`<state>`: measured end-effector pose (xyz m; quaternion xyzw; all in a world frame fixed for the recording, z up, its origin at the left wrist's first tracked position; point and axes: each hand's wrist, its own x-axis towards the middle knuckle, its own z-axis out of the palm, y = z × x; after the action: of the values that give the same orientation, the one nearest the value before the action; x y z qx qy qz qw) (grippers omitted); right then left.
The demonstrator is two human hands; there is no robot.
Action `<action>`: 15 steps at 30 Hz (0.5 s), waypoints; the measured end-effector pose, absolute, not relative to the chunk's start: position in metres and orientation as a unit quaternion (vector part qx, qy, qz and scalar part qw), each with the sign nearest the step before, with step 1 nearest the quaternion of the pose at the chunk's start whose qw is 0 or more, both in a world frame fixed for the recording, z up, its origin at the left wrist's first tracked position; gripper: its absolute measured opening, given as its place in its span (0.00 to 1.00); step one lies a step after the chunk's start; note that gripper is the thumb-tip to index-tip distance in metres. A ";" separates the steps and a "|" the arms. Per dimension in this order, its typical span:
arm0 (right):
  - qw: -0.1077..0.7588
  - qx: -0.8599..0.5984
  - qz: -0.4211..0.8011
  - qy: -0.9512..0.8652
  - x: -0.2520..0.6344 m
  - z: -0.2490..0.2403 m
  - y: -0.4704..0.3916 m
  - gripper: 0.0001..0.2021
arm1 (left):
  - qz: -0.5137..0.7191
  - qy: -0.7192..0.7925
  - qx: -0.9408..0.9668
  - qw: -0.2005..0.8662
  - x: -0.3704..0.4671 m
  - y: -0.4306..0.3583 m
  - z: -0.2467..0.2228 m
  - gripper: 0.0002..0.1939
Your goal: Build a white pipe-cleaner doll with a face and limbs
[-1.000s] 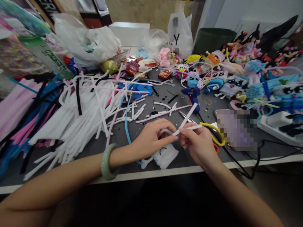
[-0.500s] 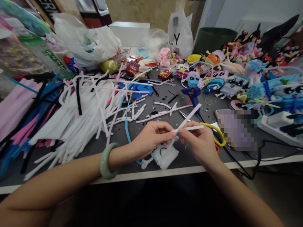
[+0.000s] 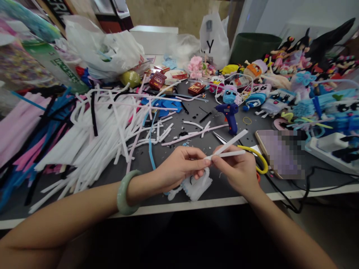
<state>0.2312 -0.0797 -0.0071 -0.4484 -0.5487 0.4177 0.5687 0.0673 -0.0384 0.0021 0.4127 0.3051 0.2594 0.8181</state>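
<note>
Both hands pinch a white pipe cleaner [image 3: 232,141] above the table's front part. My left hand [image 3: 183,164], with a pale green bangle on the wrist, grips it between thumb and fingers. Close beside it, my right hand [image 3: 237,168] pinches the same piece where two white lengths cross and fan out to the right. A curled white end hangs below the fingertips. Beneath the hands lies a fluffy white-and-blue pipe cleaner figure [image 3: 198,188], partly hidden by the left fingers. Yellow-handled scissors [image 3: 262,162] lie just beyond my right hand, partly covered by it.
A large pile of white pipe cleaners [image 3: 92,153] spreads at the left. A blue glue gun [image 3: 230,117] stands behind the hands. Several finished plush figures [image 3: 276,101] crowd the back right. A phone [image 3: 277,155] and a white power strip [image 3: 331,147] with cables lie at the right.
The two free lengths of the white pipe cleaner have tilted lower and shifted slightly right, closer together. My right hand has moved a little right and down; both hands keep their pinch.
</note>
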 end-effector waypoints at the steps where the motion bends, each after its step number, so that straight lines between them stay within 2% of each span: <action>1: 0.571 -0.446 0.414 -0.550 0.231 -0.007 -0.080 0.02 | 0.259 0.306 0.411 0.819 0.067 -0.039 0.003 0.10; 10: 0.599 -0.438 0.431 -0.514 0.227 -0.004 -0.082 0.03 | 0.247 0.314 0.392 0.828 0.068 -0.041 0.006 0.11; 15: 0.589 -0.468 0.355 -0.555 0.229 -0.009 -0.083 0.03 | 0.261 0.312 0.396 0.823 0.068 -0.040 0.003 0.09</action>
<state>0.2289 -0.0829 -0.0089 -0.4678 -0.5555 0.3550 0.5888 0.0684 -0.0398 0.0025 0.3962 0.3119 0.2613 0.8231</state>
